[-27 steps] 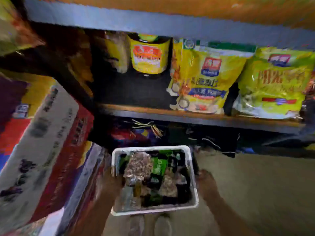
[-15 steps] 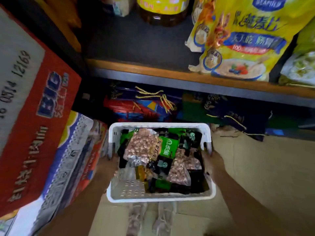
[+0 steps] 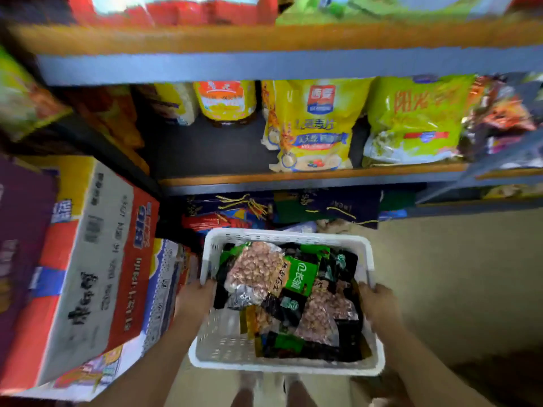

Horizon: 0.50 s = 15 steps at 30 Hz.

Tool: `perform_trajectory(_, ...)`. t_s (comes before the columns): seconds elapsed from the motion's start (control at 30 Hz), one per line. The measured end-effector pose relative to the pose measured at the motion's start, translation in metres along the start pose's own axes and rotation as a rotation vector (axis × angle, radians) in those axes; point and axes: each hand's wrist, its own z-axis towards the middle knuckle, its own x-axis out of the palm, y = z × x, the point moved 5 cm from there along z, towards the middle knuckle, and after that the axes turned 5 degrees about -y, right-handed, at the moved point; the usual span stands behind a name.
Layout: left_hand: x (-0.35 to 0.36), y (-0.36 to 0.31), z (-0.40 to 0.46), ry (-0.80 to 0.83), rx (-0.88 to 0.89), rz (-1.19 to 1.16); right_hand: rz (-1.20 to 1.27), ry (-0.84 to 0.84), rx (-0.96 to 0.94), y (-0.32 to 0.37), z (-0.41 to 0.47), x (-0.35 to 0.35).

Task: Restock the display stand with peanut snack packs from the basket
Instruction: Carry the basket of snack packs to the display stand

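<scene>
I hold a white plastic basket (image 3: 282, 237) in front of my body, above the floor. My left hand (image 3: 195, 299) grips its left rim and my right hand (image 3: 379, 301) grips its right rim. Inside lie several peanut snack packs (image 3: 255, 270), clear pouches of peanuts mixed with green and black packets. The display stand's shelf (image 3: 308, 179) is straight ahead, its dark left part bare beside a yellow bottle (image 3: 224, 102) and yellow bags (image 3: 313, 124).
Stacked red, grey and purple cartons (image 3: 88, 274) stand close on my left. Dark gift bags (image 3: 323, 208) sit under the lowest shelf. A tan floor (image 3: 455, 274) stretches to the right. An upper shelf edge (image 3: 264, 64) runs overhead. My feet show below the basket.
The view has tilted back up, bringing the upper shelf into sight again. Both hands still hold the basket, which now sits a little right of centre.
</scene>
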Motion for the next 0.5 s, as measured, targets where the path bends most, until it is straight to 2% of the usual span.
perform_trajectory(0.23, 0.028, -0.128, -0.114, 0.235, 0.322, 0.151, 0.212, -0.171, 0.140, -0.055, -0.043, -0.144)
perform_trajectory(0.4, 0.104, -0.228, -0.193, 0.388, 0.536, 0.259, 0.377, -0.320, 0.271, -0.107, -0.014, -0.240)
perform_trajectory(0.5, 0.167, -0.282, -0.235, 0.410, 0.671, 0.370, 0.484, -0.386, 0.311, -0.143, 0.015, -0.291)
